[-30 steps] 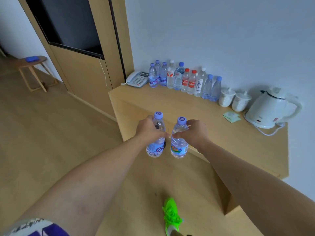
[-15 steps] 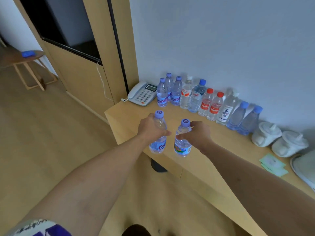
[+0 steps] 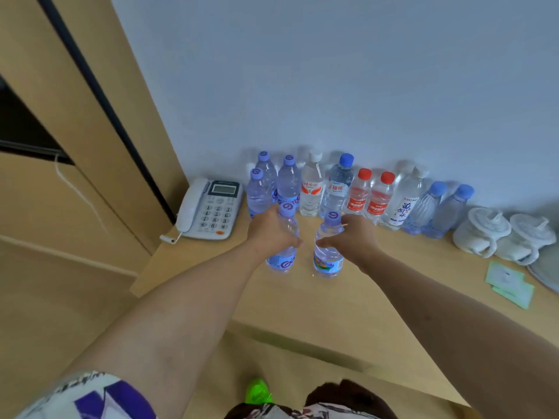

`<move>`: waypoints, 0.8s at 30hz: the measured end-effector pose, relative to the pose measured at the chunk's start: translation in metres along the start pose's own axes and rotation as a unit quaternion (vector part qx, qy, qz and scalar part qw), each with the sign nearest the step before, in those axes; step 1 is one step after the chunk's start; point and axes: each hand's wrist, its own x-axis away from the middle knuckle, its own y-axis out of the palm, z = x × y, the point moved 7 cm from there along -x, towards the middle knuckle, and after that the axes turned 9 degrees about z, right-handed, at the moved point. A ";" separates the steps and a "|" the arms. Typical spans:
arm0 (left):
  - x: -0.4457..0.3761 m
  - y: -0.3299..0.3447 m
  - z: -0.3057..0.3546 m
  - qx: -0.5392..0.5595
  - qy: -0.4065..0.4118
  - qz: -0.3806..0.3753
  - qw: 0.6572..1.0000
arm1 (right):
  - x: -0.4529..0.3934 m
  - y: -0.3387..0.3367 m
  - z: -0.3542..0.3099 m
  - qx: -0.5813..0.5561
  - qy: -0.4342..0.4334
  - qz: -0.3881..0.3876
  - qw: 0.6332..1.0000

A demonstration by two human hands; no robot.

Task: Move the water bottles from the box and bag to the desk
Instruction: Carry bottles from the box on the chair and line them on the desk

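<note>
A: What's going on w/ the bottles rn?

B: Person's got one in each hand. Left hand (image 3: pixel 272 229) is wrapped round the upper part of a purple-cap bottle (image 3: pixel 284 252), right hand (image 3: pixel 352 237) is curled round the other bottle (image 3: pixel 328 254), the one w/ a colourful label. Both upright, side by side, a small gap btwn them.

A: Down on the tabletop or in the air?

B: Bases look at or v. close to the tabletop (image 3: pixel 302 300), can't tell for sure if they're resting. Mid-tabletop, nearer than the row.

A: What row?

B: Line of bottles (image 3: pixel 344 192) along the far edge against the wall, mixed caps: purple, white, blue, red. Phone (image 3: pixel 211 208) at the far left, two white lidded cups (image 3: pixel 499 234) far right, some green paper slips (image 3: pixel 511 284) near those.

A: So which step, d'you reckon?

B: Setting-down step, I'd say. Box and bag aren't in view, so no idea how many are left to fetch.

A: Next move?

B: Prob. make sure both sit flat, then let go w/out knocking them. If they're meant to join the row, slide them farther back. Tight though: the left one is just in front of the purple-cap ones, so easy to tip a neighbour. Go straight, keep them vertical.
</note>
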 end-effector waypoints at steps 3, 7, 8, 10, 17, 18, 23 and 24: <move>-0.025 -0.005 0.003 -0.044 0.039 -0.002 0.998 | -0.014 0.008 -0.004 -0.013 0.024 0.021 0.999; -0.051 0.004 0.006 -0.058 0.059 -0.022 0.996 | -0.033 0.017 -0.010 -0.006 0.036 0.033 0.999; -0.057 0.007 0.007 -0.062 0.061 -0.026 0.996 | -0.038 0.020 -0.012 -0.007 0.037 0.033 0.999; -0.070 0.012 0.010 -0.069 0.068 -0.028 0.995 | -0.049 0.023 -0.013 -0.007 0.039 0.032 0.999; -0.098 0.023 0.015 -0.037 0.057 -0.032 0.997 | -0.082 0.028 -0.016 -0.022 0.026 0.033 0.999; -0.100 0.023 0.015 -0.036 0.058 -0.027 0.997 | -0.084 0.029 -0.017 -0.026 0.024 0.035 0.999; -0.105 0.019 0.014 -0.015 0.050 -0.038 0.998 | -0.087 0.035 -0.023 -0.030 0.014 0.044 0.998; -0.106 0.017 0.015 -0.021 0.048 -0.053 0.997 | -0.086 0.037 -0.025 -0.026 0.013 0.041 0.999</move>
